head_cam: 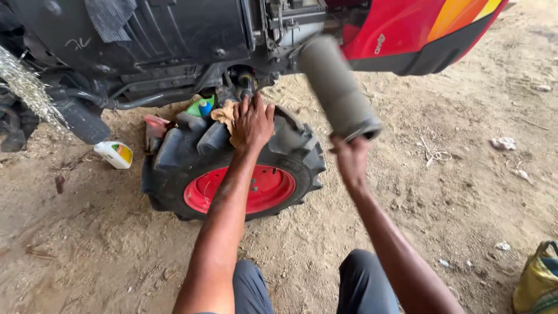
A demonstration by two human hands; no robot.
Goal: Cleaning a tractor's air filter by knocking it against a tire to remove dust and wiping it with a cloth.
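Grey cylindrical filter (337,86), blurred, gripped at its lower end by the right hand (351,159); long axis tilted, upper end pointing up-left toward the red tractor body (401,29). Left hand (252,122) flat, fingers spread, on a tan rag (225,113) atop the black tyre (192,151) with red rim. Bare dirt ground (453,192); white bottle (114,154) left, yellow bag (537,279) right.

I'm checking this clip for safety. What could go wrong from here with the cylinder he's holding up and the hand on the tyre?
The grey cylinder, gripped only at its lower end by the right hand, is motion-blurred; it might slip and fall onto the dirt ground. The left hand presses a cloth on the lugged tyre; the cloth could slide, so his support may give.
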